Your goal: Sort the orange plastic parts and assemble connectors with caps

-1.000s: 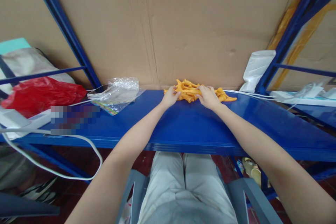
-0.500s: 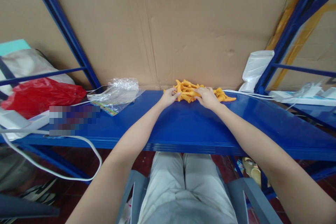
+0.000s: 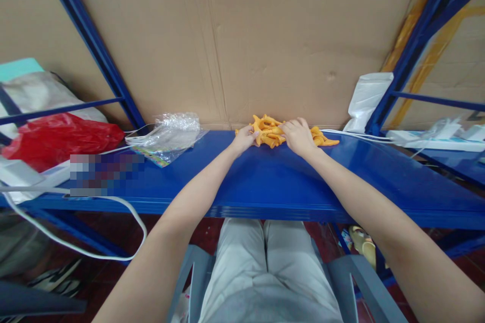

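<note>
A bright orange, knobbly, branching object or bundle (image 3: 270,136) lies along the back of the blue shelf top, against the cardboard. What kind of thing it is I cannot make out. My left hand (image 3: 243,141) pinches its left end with bent fingers. Over its middle rests my right hand (image 3: 298,137), fingers curled down onto the orange shape and partly hiding it. To the right of that hand, a pointed orange end (image 3: 326,141) sticks out on the shelf.
Clear plastic packaging (image 3: 172,133) lies left of my hands, with a red plastic bag (image 3: 62,136) and a white power strip (image 3: 49,176) farther left. A white pouch (image 3: 367,101) leans by the right post. Another power strip (image 3: 443,140) sits at far right. Cardboard (image 3: 288,35) stands behind.
My right hand has shifted slightly, its fingers now more bent and raised at the knuckles over the orange object. My left hand stays at the left end.
</note>
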Demonstrator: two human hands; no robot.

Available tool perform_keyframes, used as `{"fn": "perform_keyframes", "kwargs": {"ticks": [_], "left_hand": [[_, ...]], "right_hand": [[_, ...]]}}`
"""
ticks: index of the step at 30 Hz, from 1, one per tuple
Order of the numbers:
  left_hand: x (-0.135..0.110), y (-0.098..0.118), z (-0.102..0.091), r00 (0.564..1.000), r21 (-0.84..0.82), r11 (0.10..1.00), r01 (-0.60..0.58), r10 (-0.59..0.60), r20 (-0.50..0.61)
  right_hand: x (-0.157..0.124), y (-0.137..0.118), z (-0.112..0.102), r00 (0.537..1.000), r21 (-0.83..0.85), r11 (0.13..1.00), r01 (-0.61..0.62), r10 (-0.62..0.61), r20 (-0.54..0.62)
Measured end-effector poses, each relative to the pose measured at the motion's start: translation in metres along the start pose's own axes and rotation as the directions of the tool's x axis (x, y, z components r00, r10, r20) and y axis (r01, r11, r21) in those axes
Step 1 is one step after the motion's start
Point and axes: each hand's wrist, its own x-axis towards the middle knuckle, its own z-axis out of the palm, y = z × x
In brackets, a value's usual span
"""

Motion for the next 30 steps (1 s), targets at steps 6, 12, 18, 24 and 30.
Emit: {"fn": "perform_keyframes", "kwargs": {"ticks": [6,12,18,24,30], "left_hand": [[-0.010,0.012,0.001,0.998,0.027,0.998,0.062,-0.061,-0.024],[-0.007,0.006,-0.004,0.999,0.108,0.994,-0.028,0.030,-0.017],[0.005,-0.010,-0.015,0.963,0.247,0.933,-0.263,0.269,0.008],[0.007,-0.013,-0.015,0.926,0.276,0.889,-0.367,0.377,0.016],[0.007,-0.012,-0.014,0.923,0.341,0.864,-0.371,0.384,0.031]], "right_hand": [[0.001,0.001,0.002,0.998,-0.044,0.998,0.044,-0.047,-0.053],[-0.001,0.005,0.004,0.996,0.087,0.992,0.089,-0.086,-0.030],[-0.005,0.005,0.013,0.998,0.258,0.964,0.055,-0.059,0.006],[-0.003,0.002,0.011,1.000,0.292,0.956,-0.007,-0.002,0.030],[-0.001,0.003,0.005,0.998,0.244,0.970,0.001,-0.018,0.065]]}}
